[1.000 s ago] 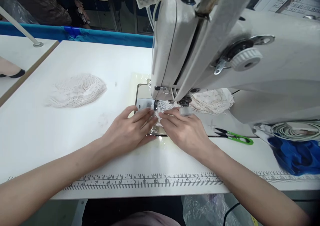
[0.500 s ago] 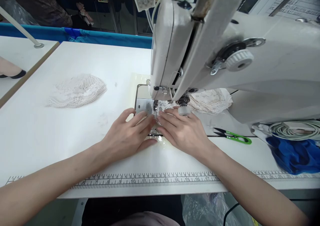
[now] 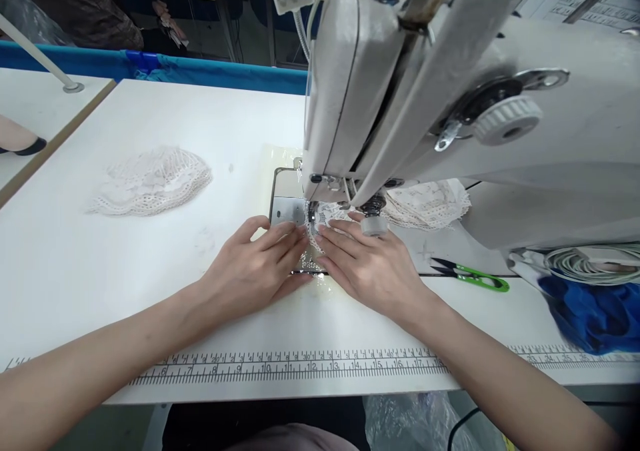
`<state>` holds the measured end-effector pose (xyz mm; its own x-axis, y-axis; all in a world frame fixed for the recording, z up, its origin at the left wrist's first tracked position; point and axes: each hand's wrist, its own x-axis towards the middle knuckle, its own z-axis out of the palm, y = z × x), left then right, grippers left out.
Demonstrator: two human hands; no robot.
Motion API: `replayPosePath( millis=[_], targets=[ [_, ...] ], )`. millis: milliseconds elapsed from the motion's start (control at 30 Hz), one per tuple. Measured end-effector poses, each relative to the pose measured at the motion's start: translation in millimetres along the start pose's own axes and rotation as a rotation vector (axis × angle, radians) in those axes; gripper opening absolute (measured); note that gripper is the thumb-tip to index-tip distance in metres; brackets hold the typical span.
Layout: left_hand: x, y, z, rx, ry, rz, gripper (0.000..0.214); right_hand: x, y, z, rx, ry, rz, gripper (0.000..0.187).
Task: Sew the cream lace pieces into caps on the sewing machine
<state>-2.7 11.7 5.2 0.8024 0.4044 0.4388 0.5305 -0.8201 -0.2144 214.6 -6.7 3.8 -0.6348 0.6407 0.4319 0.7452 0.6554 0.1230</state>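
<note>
A piece of white lace lies under the presser foot of a sewing machine. My right hand rests on this lace with its fingers stretched out flat, just right of the foot. To the left of the foot, my left hand lies over the metal plate, fingers slightly bent and thumb apart, fingertips at the lace's edge. Neither hand closes round anything. My fingers cover part of the lace.
A gathered lace piece lies on the table at left. More lace is stacked behind the machine's needle end. Green-handled thread snips, blue cloth and a coiled cord are at right. A printed ruler runs along the front edge.
The view has shifted slightly, so the machine looks larger and nearer. Both hands keep nearly the same place and pose beside the presser foot.
</note>
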Motion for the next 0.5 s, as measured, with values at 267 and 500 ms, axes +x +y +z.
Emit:
replayPosePath(
  millis=[267, 500],
  targets=[
    [3.0, -6.3, 6.7, -0.034, 0.005, -0.021, 0.035, 0.9, 4.4, 2.4, 0.007, -0.033, 0.017, 0.026],
    [5.6, -10.0, 10.4, -0.048, 0.029, -0.033, 0.034, 2.0, 6.2, 5.3, -0.013, -0.059, 0.032, 0.029]
  ],
)
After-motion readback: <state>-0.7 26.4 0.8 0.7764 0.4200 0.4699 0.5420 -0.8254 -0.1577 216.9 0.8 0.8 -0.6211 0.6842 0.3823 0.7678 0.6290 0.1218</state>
